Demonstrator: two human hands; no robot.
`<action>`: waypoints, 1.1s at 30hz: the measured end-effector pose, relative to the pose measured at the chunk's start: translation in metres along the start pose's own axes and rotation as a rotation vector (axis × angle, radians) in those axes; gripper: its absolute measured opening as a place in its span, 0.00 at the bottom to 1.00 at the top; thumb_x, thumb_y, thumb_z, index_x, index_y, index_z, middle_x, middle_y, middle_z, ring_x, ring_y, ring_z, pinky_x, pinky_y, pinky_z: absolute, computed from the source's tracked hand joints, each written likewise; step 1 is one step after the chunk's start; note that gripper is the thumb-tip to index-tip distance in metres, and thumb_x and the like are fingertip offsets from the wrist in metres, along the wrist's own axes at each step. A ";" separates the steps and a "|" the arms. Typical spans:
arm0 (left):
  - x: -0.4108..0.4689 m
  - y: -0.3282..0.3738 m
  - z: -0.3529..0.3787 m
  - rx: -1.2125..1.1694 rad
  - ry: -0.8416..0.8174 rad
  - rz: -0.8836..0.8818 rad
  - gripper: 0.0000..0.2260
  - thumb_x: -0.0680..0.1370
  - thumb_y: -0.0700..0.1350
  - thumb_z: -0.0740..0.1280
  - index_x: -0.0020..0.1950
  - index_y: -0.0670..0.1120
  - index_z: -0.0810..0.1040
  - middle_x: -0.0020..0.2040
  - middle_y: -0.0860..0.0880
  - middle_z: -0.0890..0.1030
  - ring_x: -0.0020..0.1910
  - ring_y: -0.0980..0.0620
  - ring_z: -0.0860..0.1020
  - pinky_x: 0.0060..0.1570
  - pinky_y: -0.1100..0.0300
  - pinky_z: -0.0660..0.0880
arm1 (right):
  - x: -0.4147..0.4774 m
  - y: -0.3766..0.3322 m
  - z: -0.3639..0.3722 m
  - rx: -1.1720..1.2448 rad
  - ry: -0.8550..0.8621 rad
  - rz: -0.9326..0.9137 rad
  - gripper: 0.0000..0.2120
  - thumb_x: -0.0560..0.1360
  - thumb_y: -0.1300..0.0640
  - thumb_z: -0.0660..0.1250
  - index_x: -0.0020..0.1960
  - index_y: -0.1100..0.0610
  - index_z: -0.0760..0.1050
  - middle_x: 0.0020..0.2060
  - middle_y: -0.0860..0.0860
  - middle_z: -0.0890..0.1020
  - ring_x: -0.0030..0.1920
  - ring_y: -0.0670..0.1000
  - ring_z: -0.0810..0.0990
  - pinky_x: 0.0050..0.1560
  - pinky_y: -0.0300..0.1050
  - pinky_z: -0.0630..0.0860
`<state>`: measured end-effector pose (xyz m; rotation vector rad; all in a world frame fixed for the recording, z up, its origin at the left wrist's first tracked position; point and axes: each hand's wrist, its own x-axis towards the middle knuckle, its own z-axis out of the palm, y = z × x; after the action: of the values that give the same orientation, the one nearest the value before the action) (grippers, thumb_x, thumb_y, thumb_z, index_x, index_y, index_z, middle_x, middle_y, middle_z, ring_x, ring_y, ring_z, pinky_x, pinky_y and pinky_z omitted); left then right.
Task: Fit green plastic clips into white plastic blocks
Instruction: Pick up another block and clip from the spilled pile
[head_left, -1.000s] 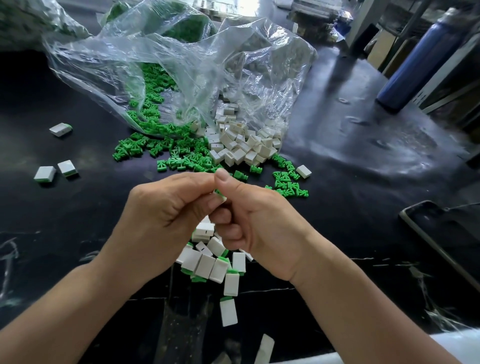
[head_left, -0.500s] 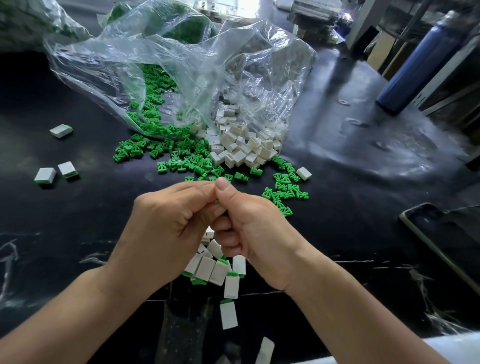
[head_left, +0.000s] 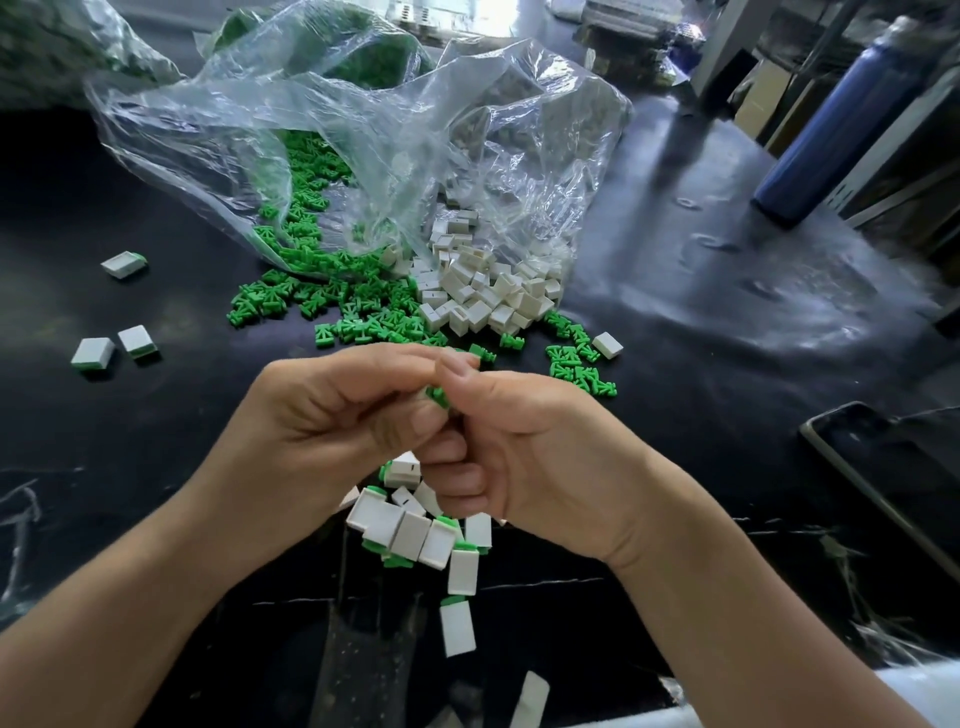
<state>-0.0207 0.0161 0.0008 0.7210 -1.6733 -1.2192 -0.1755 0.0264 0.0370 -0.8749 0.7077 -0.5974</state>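
A green clip (head_left: 438, 396) is pinched by left hand (head_left: 332, 431) and right hand (head_left: 524, 452); finished blocks (head_left: 410, 535) are piled at six o'clock, loose clips (head_left: 358, 312) left at twelve.

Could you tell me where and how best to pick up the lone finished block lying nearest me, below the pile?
Pinch the finished block across its two long white sides, coming straight down from above. It lies flat with both long sides free, while its green clip end points away towards the pile, so the ends are less handy.
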 end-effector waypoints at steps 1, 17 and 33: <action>0.000 -0.003 -0.002 0.016 -0.004 0.006 0.12 0.74 0.54 0.67 0.53 0.51 0.81 0.50 0.56 0.83 0.47 0.56 0.82 0.46 0.61 0.79 | 0.000 0.000 0.000 0.000 -0.019 0.006 0.13 0.73 0.48 0.55 0.37 0.55 0.68 0.28 0.47 0.65 0.27 0.43 0.62 0.28 0.36 0.59; 0.000 -0.013 -0.009 0.155 0.020 -0.006 0.16 0.73 0.57 0.68 0.55 0.49 0.80 0.49 0.56 0.83 0.48 0.53 0.81 0.49 0.49 0.79 | 0.006 0.008 0.010 0.104 0.030 -0.043 0.13 0.71 0.48 0.59 0.31 0.54 0.68 0.25 0.46 0.63 0.24 0.42 0.61 0.26 0.35 0.57; 0.000 -0.001 -0.007 0.102 0.022 -0.063 0.19 0.70 0.58 0.69 0.54 0.46 0.79 0.42 0.59 0.82 0.43 0.57 0.80 0.47 0.50 0.79 | 0.006 0.011 0.015 0.027 0.127 -0.068 0.13 0.69 0.45 0.59 0.33 0.54 0.65 0.26 0.47 0.61 0.24 0.43 0.59 0.26 0.35 0.56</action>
<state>-0.0144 0.0133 0.0000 0.8523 -1.7154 -1.1717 -0.1586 0.0348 0.0326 -0.8433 0.7854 -0.7265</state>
